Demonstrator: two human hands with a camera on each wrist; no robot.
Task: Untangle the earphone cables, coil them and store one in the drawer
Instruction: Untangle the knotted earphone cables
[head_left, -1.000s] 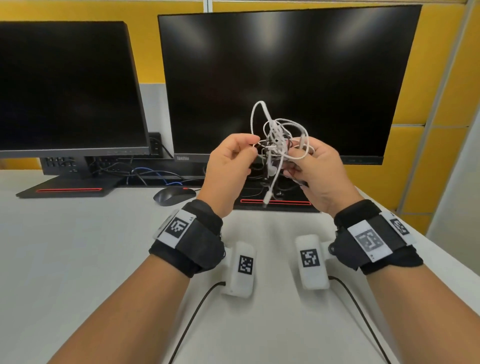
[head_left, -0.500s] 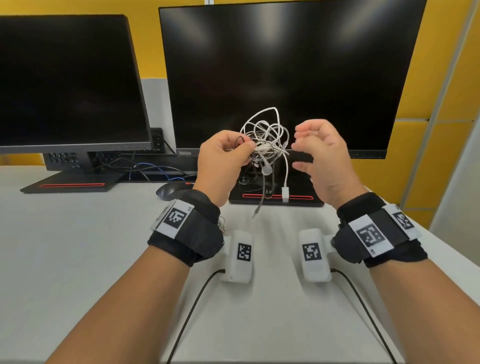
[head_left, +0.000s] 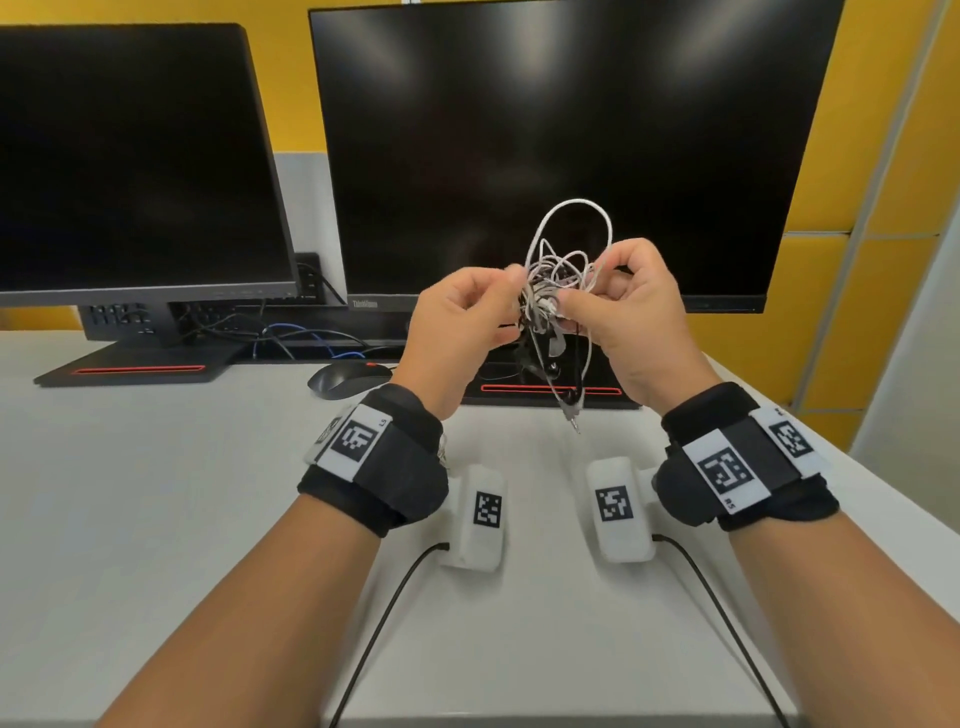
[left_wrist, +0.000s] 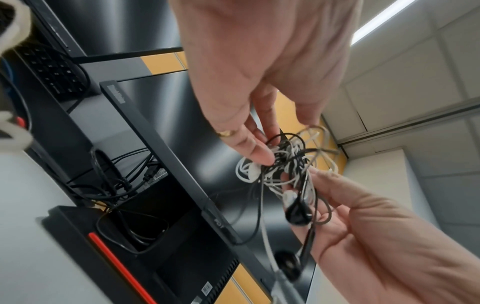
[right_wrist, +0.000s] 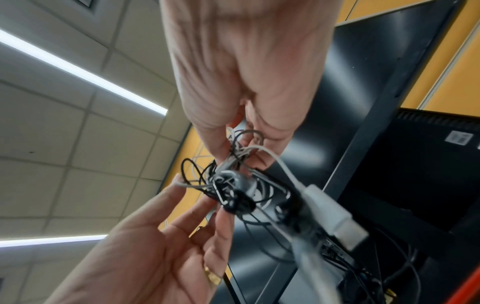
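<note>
Both hands now pinch the earphone tangle (head_left: 558, 291) held up before the monitor (head_left: 571, 150): your right hand (head_left: 631, 317) has closed back on it, left hand (head_left: 462, 322) gripping, so untangling is barely begun.

— Any lettering to read out here?

— A small pale brand word on the bottom bezel of the right monitor (head_left: 571, 150), down at its left corner, too blurred to spell.

— And the wrist bands?

— Left wrist band (head_left: 374, 457) reads "L5" beside its black-and-white marker; right wrist band (head_left: 748, 457) reads "R5".
</note>
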